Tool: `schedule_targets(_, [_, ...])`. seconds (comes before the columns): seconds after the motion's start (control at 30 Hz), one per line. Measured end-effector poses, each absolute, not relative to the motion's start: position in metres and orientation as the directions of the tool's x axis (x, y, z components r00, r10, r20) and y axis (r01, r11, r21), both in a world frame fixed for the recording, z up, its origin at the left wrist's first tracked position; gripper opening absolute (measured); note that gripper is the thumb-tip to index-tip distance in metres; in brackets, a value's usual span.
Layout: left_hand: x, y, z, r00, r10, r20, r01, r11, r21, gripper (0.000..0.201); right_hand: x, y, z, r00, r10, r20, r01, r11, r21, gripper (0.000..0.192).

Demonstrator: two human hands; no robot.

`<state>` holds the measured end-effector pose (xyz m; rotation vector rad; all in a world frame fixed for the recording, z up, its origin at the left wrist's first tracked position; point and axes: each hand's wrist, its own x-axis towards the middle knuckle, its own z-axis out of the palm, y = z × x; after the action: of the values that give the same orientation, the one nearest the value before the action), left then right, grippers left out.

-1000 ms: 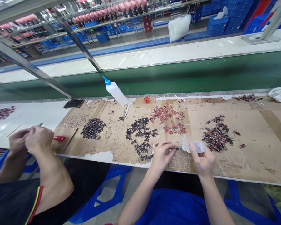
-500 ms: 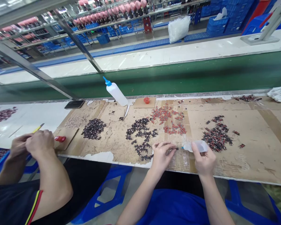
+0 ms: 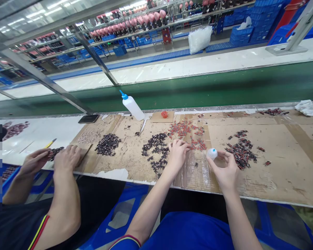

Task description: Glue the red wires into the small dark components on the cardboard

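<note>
My right hand [image 3: 228, 172] is closed around a small translucent squeeze bottle [image 3: 211, 153], its blue tip pointing toward the camera. Over at the near edge of the small red parts [image 3: 198, 143], my left hand [image 3: 177, 154] has its fingers bent together. Whatever is between those fingertips is too small to make out. A single small black part [image 3: 196, 165] lies on the cardboard between my hands. Left of my left hand spreads a loose pile of small black parts [image 3: 156, 147]. Beyond my right hand is a heap of red-and-black pieces [image 3: 242, 152].
A larger white bottle with a blue nozzle [image 3: 133, 108] leans at the back, near a round red cap [image 3: 164, 114]. A co-worker's hands [image 3: 66, 158] work at the left, by another black pile [image 3: 107, 144]. A phone [image 3: 88, 118] lies behind.
My left hand has let go of the black part and moved up to the red parts. My right hand has turned the small bottle upward, away from the black part.
</note>
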<state>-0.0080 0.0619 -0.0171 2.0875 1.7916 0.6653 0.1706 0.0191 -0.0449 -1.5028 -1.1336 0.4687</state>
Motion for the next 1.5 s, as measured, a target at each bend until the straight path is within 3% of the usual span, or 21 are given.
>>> schedule_targets(0.2, [-0.011,0.075,-0.029,0.214,0.969,0.127,0.885,-0.247,0.394,0.012,0.171,0.020,-0.046,0.431,0.837,0.338,0.417,0.147,-0.897,0.054])
schedule_targets(0.33, [-0.013,0.077,-0.031,0.283,0.949,0.139,0.901,-0.312,0.302,0.010,0.170,0.007,-0.041,0.468,0.742,0.481,0.509,0.219,-0.832,0.060])
schedule_targets(0.5, [-0.011,0.076,-0.022,0.370,0.914,0.165,0.901,-0.396,0.177,0.011,0.160,-0.012,-0.038,0.400,0.556,0.729,0.628,0.412,-0.660,0.045])
schedule_targets(0.6, [-0.009,0.071,-0.010,0.389,0.904,0.177,0.885,-0.420,0.201,0.013,0.152,-0.015,-0.035,0.299,0.586,0.753,0.630,0.471,-0.617,0.036])
schedule_targets(0.73, [-0.005,0.052,0.004,0.374,0.915,0.151,0.806,-0.401,0.435,0.019,0.146,-0.008,-0.032,0.192,0.740,0.644,0.537,0.470,-0.701,0.024])
schedule_targets(0.87, [0.001,0.032,0.005,0.345,0.930,0.124,0.689,-0.341,0.640,0.018,0.143,0.000,-0.030,0.141,0.883,0.447,0.394,0.364,-0.844,0.021])
schedule_targets(1.07, [0.004,0.016,-0.005,0.203,0.975,0.088,0.466,-0.175,0.867,0.013,0.143,-0.005,-0.029,0.132,0.959,0.250,0.258,0.210,-0.943,0.019])
schedule_targets(1.17, [0.002,0.008,-0.010,0.124,0.989,0.081,0.519,-0.134,0.844,0.009,0.149,-0.012,-0.029,0.196,0.960,0.201,0.226,0.156,-0.962,0.020])
schedule_targets(1.3, [0.002,-0.002,-0.019,0.110,0.991,0.078,0.706,-0.133,0.695,0.019,0.158,-0.021,-0.032,0.270,0.945,0.187,0.259,0.115,-0.959,0.023])
schedule_targets(1.5, [0.012,-0.004,-0.029,0.116,0.988,0.103,0.771,-0.154,0.618,0.011,0.155,-0.028,-0.039,0.317,0.948,0.037,0.209,-0.032,-0.977,0.038])
